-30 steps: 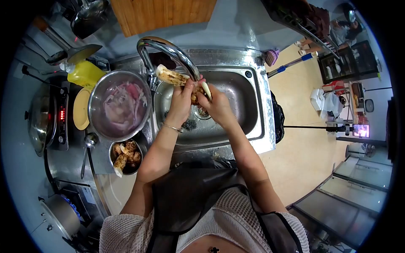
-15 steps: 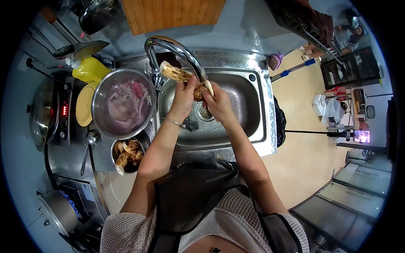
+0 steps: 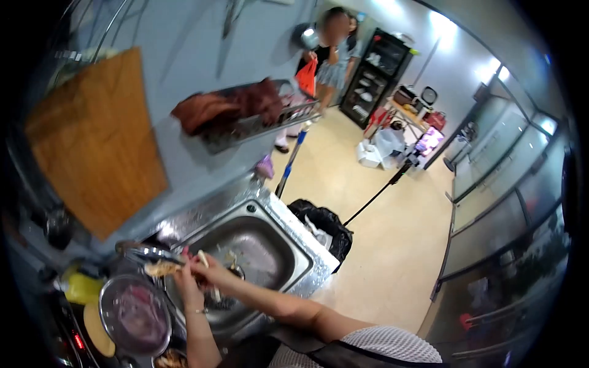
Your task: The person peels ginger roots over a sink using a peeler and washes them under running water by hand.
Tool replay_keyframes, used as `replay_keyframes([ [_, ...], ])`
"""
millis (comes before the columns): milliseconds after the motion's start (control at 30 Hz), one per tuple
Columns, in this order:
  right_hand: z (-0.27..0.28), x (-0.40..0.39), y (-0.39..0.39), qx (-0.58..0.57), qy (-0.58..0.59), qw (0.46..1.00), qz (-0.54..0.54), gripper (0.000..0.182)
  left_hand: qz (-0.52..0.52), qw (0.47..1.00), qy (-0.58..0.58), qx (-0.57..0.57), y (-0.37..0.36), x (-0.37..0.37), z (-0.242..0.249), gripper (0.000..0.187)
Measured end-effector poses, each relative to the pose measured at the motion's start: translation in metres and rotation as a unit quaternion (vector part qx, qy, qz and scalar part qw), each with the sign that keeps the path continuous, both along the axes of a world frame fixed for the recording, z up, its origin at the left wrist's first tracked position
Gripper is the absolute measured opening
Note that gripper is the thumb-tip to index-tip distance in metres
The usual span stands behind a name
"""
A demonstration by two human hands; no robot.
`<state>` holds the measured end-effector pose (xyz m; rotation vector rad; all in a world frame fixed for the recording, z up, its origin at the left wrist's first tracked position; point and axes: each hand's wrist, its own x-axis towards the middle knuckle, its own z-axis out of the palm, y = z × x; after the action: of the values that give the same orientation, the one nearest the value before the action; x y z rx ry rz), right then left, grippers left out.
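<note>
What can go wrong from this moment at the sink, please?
The slim pale thing in the right hand is close to the left hand; if it is sharp, which the blur hides, a slip could cut.
The brown-stained piece appears near the large bowl, so dirt might drop in.
Loose scraps lie near the sink's drain and could clog it.

A person's hands [image 3: 195, 274] work over a metal sink [image 3: 256, 248] with a pale, brown-streaked piece [image 3: 162, 268], a bowl [image 3: 135, 314] just beside the sink's left edge.
</note>
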<state>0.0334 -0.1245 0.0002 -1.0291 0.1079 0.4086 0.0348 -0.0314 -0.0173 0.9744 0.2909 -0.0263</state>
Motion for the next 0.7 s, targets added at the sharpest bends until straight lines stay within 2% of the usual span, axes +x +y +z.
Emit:
replay_keyframes([
  [33,0.002,0.0,-0.001,-0.048,-0.038,0.998,-0.012,0.015,-0.017,0.997,0.062,0.053,-0.001,-0.005,0.018,0.031],
  [67,0.001,-0.001,0.0,-0.094,-0.071,0.993,-0.022,0.016,-0.026,0.997,0.05,0.054,-0.002,-0.004,0.013,0.031],
  [100,-0.014,0.001,0.007,-0.244,-0.226,0.936,-0.114,0.019,-0.041,0.999,0.034,-0.01,0.001,-0.004,0.001,0.032],
  [133,-0.012,0.005,0.011,-0.381,-0.363,0.827,-0.201,0.021,-0.057,0.996,0.021,-0.073,0.002,-0.003,-0.002,0.034],
  [167,-0.012,0.003,0.009,-0.367,-0.313,0.859,-0.17,0.03,-0.064,0.995,0.016,-0.07,0.001,-0.003,-0.004,0.034],
  [200,-0.012,0.002,0.01,-0.366,-0.315,0.858,-0.177,0.03,-0.028,0.995,0.029,-0.089,-0.001,-0.005,-0.007,0.035],
  [233,-0.009,0.002,0.011,-0.237,-0.193,0.942,-0.139,0.029,0.009,0.993,0.042,-0.109,-0.005,-0.006,-0.005,0.037],
  [267,-0.005,0.001,0.011,-0.096,-0.065,0.989,-0.094,0.03,0.004,0.994,0.04,-0.106,-0.008,-0.007,-0.004,0.037],
  [333,-0.008,0.005,0.008,-0.118,-0.084,0.985,-0.088,0.035,0.043,0.996,0.025,-0.077,-0.016,-0.009,-0.001,0.036],
  [367,0.003,0.001,0.004,-0.186,-0.093,0.974,-0.093,0.035,0.038,0.996,0.023,-0.075,-0.023,-0.012,0.012,0.036],
  [400,0.012,-0.002,0.002,-0.254,-0.1,0.957,-0.098,0.034,0.057,0.994,0.046,-0.076,-0.029,-0.017,0.027,0.034],
  [467,0.013,-0.004,0.004,-0.286,-0.101,0.946,-0.118,0.034,0.094,0.988,0.094,-0.076,-0.043,-0.031,0.074,0.031],
  [533,0.012,-0.006,0.005,-0.317,-0.1,0.933,-0.139,0.033,0.128,0.979,0.14,-0.074,-0.052,-0.038,0.1,0.03],
  [567,0.012,-0.007,0.004,-0.318,-0.149,0.925,-0.146,0.032,0.121,0.98,0.14,-0.07,-0.044,-0.029,0.075,0.03],
  [633,0.013,-0.009,0.001,-0.313,-0.213,0.914,-0.145,0.033,-0.072,0.968,0.061,-0.234,-0.013,-0.006,0.001,0.032],
  [700,0.019,-0.014,-0.003,-0.35,-0.231,0.899,-0.128,0.033,-0.07,0.976,0.053,-0.2,-0.006,-0.006,-0.004,0.03],
])
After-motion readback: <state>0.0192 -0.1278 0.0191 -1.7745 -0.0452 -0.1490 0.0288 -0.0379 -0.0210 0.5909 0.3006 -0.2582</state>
